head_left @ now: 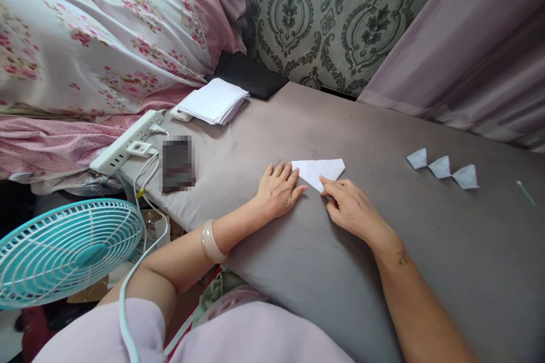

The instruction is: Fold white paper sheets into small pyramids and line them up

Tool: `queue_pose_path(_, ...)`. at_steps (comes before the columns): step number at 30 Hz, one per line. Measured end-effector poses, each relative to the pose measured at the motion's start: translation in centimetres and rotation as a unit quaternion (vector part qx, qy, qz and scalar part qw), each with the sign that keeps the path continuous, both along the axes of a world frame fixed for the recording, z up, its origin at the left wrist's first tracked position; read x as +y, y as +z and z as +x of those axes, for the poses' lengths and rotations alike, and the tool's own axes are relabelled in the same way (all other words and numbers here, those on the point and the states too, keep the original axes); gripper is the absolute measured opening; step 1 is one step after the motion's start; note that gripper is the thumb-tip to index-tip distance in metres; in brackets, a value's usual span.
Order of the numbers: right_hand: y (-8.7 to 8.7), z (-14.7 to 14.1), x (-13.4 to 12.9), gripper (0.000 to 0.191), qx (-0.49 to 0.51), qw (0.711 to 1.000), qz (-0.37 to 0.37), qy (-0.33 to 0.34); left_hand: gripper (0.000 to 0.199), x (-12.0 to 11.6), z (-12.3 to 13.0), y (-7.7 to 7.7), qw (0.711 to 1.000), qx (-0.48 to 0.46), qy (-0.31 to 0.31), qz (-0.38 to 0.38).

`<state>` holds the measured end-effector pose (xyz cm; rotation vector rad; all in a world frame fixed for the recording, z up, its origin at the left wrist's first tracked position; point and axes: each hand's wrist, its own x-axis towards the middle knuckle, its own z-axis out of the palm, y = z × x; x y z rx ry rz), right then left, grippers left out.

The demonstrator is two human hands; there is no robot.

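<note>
A folded sheet of white paper (319,170) lies flat on the grey cloth surface (272,244), its lower edge narrowing to a point towards me. My left hand (279,188) rests palm down at the paper's left end, fingers stretched out and thumb apart. At the lower point of the paper is my right hand (351,204), its index finger pressing on the paper and the other fingers curled under. Whether the right thumb pinches the paper's edge is hard to see. Three small folded paper pieces (439,168) sit in a row off to the right.
A stack of white paper (215,101) lies at the back left by a black folder-like item (251,75). Nearby are a power strip (125,142), a blurred dark phone-like object (177,163) and cables. A turquoise fan (72,252) stands left; a cotton swab (526,193) lies far right.
</note>
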<state>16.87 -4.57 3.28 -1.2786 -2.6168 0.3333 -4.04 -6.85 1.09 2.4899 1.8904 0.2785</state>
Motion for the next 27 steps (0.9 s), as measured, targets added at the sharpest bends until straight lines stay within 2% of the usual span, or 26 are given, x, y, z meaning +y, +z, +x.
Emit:
queue_pose_path(5, 0.3, -1.0, -0.9, 0.022, -0.035, 0.999, 0.014, -0.020, 0.049, 2.0, -0.6, 0.5, 1.000, 0.013, -0.008, 0.018)
queue_pose_path(9, 0.7, -2.3, -2.0, 0.024, -0.085, 0.995, 0.030, -0.041, 0.033, 3.1, -0.2, 1.0, 0.998, -0.013, -0.061, 0.022)
queue_pose_path(12, 0.9, -2.9, -2.3, 0.026, -0.098, 0.993, 0.022, -0.061, 0.031, 3.4, 0.4, 0.9, 0.994, -0.053, -0.096, -0.012)
queue_pose_path(18, 0.8, -2.3, -1.4, 0.024, -0.024, 0.996, -0.012, -0.088, 0.031, 3.8, 0.5, -0.1, 0.990, -0.096, -0.099, -0.029)
queue_pose_path(23, 0.3, -0.9, 0.0, 0.031, 0.067, 0.990, -0.043, -0.119, 0.031, 6.5, 0.0, -1.7, 0.970, -0.178, -0.168, 0.010)
queue_pose_path(27, -0.6, 0.5, 1.1, 0.031, 0.082, 0.988, 0.001, -0.135, 0.029, 8.8, 0.4, -2.2, 0.952, -0.193, -0.236, 0.015)
